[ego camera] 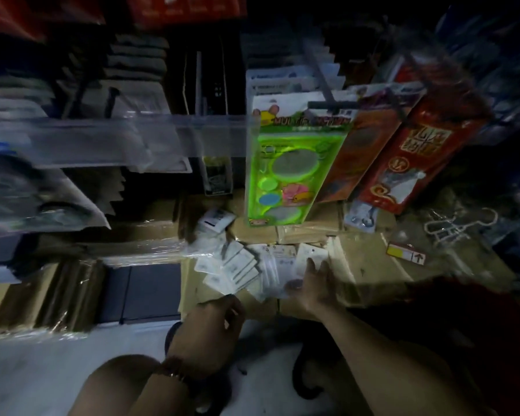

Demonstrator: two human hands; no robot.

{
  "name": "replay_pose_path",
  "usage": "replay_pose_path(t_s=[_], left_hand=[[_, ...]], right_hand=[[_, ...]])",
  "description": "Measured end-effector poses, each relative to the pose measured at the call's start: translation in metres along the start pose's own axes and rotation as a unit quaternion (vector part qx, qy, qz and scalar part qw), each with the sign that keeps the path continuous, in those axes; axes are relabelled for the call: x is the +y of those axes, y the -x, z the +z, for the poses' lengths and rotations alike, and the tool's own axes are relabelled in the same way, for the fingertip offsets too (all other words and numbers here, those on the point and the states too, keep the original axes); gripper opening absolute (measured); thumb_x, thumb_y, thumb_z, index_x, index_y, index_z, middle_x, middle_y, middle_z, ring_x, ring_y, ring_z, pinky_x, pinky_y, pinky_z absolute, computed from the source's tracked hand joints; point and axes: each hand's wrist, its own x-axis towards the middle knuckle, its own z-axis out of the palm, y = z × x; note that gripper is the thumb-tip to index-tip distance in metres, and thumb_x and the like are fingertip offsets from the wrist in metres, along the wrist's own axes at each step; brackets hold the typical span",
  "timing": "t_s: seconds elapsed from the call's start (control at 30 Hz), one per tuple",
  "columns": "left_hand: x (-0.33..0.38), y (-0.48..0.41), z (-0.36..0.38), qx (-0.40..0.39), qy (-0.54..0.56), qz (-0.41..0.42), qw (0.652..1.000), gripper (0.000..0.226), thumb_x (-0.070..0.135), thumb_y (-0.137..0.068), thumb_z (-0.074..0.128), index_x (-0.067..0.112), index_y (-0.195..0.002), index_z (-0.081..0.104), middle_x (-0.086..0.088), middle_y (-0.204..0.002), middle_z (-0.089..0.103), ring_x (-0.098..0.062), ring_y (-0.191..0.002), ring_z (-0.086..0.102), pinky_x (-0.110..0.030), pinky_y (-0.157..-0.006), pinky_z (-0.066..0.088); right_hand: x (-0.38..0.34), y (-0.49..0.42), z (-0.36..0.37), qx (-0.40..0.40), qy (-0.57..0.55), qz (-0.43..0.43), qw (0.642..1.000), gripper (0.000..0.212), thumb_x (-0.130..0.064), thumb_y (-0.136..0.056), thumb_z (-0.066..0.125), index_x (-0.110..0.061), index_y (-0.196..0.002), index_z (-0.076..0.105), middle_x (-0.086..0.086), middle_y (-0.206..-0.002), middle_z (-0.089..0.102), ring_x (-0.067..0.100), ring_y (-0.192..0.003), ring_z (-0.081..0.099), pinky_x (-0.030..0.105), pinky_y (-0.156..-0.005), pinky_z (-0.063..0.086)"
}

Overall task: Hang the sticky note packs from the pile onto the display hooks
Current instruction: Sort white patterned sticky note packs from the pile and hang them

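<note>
A loose pile of white sticky note packs [237, 265] lies on taped cardboard boxes [370, 259] at the foot of the display. My right hand [315, 283] lies on the right side of the pile, its fingers stretched out over the clear-wrapped packs. My left hand [213, 325] hovers at the pile's near edge with loosely curled fingers, and I see no pack in it. A grey display hook [321, 76] with a price-tag bar juts out above, and a green pack [285, 172] hangs below it. The view is dim and blurred.
Red and orange packs [415, 154] hang to the right of the green one. A clear shelf rail [168, 127] runs across the left, with bagged goods behind it. Flat wrapped boxes [60, 295] and a dark panel [144, 292] lie at lower left. My knees are at the bottom.
</note>
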Motion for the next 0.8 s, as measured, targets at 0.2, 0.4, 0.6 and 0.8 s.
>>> replay_pose_path(t_s=[0.2,0.4,0.6,0.8], left_hand=[[0.004,-0.012,0.003,-0.016,-0.001,-0.011,1.0,0.005,0.037,-0.1,0.064,0.041,-0.103,0.066,0.026,-0.091,0.069,0.0,-0.084,0.068,-0.03,-0.078,0.06],[0.008,-0.018,0.004,-0.018,0.001,-0.008,1.0,0.009,0.035,-0.1,0.066,0.043,-0.102,0.069,0.027,-0.089,0.068,0.0,-0.084,0.068,-0.026,-0.078,0.059],[0.007,-0.019,0.008,-0.025,0.007,-0.002,1.0,0.008,0.036,-0.103,0.066,0.043,-0.104,0.069,0.028,-0.09,0.065,0.003,-0.084,0.067,-0.014,-0.071,0.049],[0.007,-0.021,0.01,-0.023,0.009,0.003,1.0,0.01,0.035,-0.103,0.066,0.045,-0.104,0.067,0.027,-0.092,0.066,0.0,-0.083,0.067,-0.015,-0.072,0.05]], right_hand=[[-0.003,-0.017,0.032,-0.029,-0.034,-0.021,0.999,0.159,-0.097,-0.061,0.069,-0.024,-0.164,-0.029,0.013,-0.17,-0.035,0.042,-0.16,-0.025,0.066,-0.127,-0.003],[-0.009,-0.002,0.039,0.023,0.016,-0.054,0.998,0.123,-0.078,-0.091,0.058,-0.015,-0.169,-0.013,0.021,-0.177,-0.008,0.049,-0.161,-0.005,0.064,-0.128,0.007],[-0.009,0.0,0.03,0.031,-0.005,-0.106,0.994,0.106,-0.07,-0.092,0.066,-0.018,-0.17,0.015,0.017,-0.172,0.012,0.039,-0.159,0.01,0.049,-0.127,0.021],[-0.021,-0.012,0.045,0.012,-0.144,-0.046,0.988,0.106,-0.072,-0.073,0.076,-0.031,-0.161,0.032,0.014,-0.175,0.015,0.038,-0.162,0.003,0.055,-0.127,0.022]])
